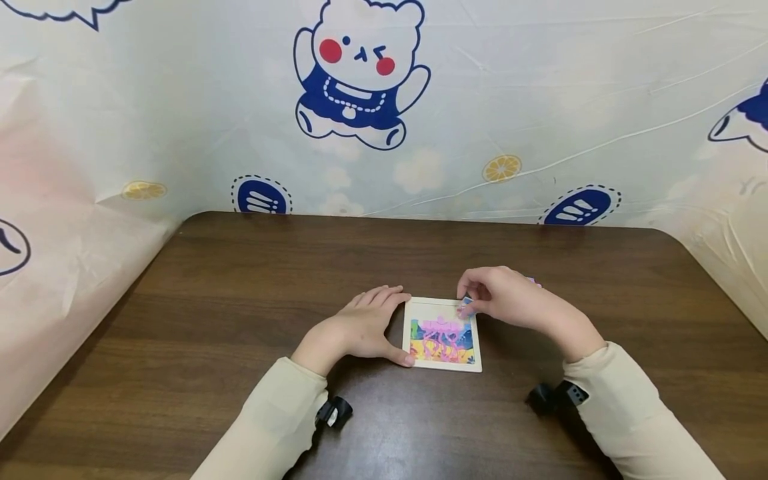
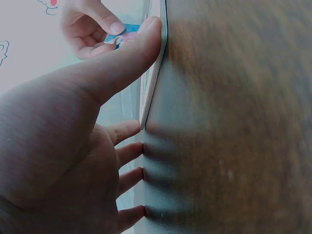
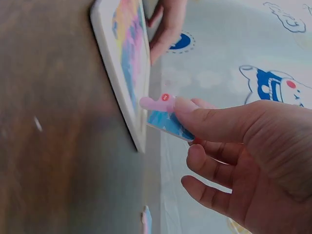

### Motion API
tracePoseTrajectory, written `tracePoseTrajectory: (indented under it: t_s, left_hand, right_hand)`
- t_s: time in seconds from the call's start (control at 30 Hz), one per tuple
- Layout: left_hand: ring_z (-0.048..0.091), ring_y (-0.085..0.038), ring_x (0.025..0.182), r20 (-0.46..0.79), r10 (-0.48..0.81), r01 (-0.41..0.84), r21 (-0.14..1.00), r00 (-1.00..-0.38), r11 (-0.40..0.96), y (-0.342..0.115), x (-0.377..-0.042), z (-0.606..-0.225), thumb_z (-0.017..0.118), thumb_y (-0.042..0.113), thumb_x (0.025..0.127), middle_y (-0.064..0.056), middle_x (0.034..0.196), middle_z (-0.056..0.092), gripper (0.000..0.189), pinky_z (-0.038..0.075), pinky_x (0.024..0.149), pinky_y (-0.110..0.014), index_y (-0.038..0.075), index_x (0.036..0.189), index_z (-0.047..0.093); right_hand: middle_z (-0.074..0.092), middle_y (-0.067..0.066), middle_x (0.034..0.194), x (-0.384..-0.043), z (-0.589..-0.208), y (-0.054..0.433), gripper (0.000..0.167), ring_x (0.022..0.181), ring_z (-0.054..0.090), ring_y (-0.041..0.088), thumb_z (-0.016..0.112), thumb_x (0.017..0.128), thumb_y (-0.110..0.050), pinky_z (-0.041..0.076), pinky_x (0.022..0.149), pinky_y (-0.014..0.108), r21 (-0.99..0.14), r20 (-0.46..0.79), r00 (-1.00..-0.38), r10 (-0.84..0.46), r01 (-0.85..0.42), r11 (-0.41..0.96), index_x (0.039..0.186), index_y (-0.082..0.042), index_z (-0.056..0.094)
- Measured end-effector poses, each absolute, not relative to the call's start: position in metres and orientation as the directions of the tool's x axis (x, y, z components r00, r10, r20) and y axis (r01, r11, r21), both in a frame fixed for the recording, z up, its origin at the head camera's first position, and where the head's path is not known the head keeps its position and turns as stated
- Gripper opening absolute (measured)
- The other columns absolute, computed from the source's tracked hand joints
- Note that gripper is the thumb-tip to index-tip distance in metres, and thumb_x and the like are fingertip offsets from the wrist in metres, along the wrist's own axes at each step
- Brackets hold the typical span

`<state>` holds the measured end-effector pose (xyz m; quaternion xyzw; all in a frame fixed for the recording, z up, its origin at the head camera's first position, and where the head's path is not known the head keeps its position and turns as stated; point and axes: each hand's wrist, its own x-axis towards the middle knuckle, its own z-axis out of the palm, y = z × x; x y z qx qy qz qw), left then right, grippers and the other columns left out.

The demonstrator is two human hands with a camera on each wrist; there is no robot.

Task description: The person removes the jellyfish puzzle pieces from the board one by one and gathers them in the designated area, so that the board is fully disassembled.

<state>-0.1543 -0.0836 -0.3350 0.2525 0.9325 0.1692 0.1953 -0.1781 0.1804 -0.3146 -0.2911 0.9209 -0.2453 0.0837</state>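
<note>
A square jigsaw board with a pale frame (image 1: 444, 367) lies on the table, its lower part filled with a pink, blue and yellow picture and its upper strip bare. My left hand (image 1: 360, 331) spreads along its left side, thumb on the near corner and index fingertip at the far one. In the left wrist view the other fingertips rest on the table. Thumb and index finger of my right hand (image 1: 510, 298) pinch a blue and pink jigsaw piece (image 3: 168, 122) over the board's far right corner. The right hand's remaining fingers curl loosely beside it.
Another jigsaw piece (image 1: 533, 282) lies on the brown table (image 1: 252, 293) behind the right hand, mostly hidden by it. A printed curtain (image 1: 210, 100) hangs along the table's far edge and sides. Black wrist cameras (image 1: 337, 413) sit at both cream sleeves.
</note>
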Motion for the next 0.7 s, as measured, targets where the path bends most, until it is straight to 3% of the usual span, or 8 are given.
tracePoseTrajectory:
  t_s: [0.4, 0.7]
  left_hand:
    - [0.014, -0.027, 0.15, -0.283, 0.534, 0.402, 0.412, -0.797, 0.818, -0.084, -0.154, -0.336, 0.08, 0.054, 0.076, -0.004, 0.163, 0.02, 0.103, 0.013, 0.12, -0.047, 0.015, 0.155, 0.028]
    - [0.014, -0.027, 0.15, -0.278, 0.54, 0.408, 0.414, -0.795, 0.814, -0.084, -0.154, -0.334, 0.08, 0.054, 0.076, -0.004, 0.163, 0.02, 0.102, 0.013, 0.12, -0.047, 0.015, 0.155, 0.029]
  right_hand:
    - [0.056, -0.003, 0.075, -0.185, -0.303, 0.21, 0.012, 0.071, 0.051, 0.015, 0.075, 0.087, -0.004, 0.044, 0.06, 0.028, -0.506, 0.018, -0.867, -0.499, -0.438, 0.743, 0.089, -0.01, 0.066]
    - [0.067, -0.001, 0.079, -0.194, -0.301, 0.231, 0.006, 0.071, 0.057, 0.016, 0.071, 0.09, -0.003, 0.048, 0.062, 0.027, -0.522, -0.012, -0.896, -0.444, -0.373, 0.767, 0.094, -0.005, 0.068]
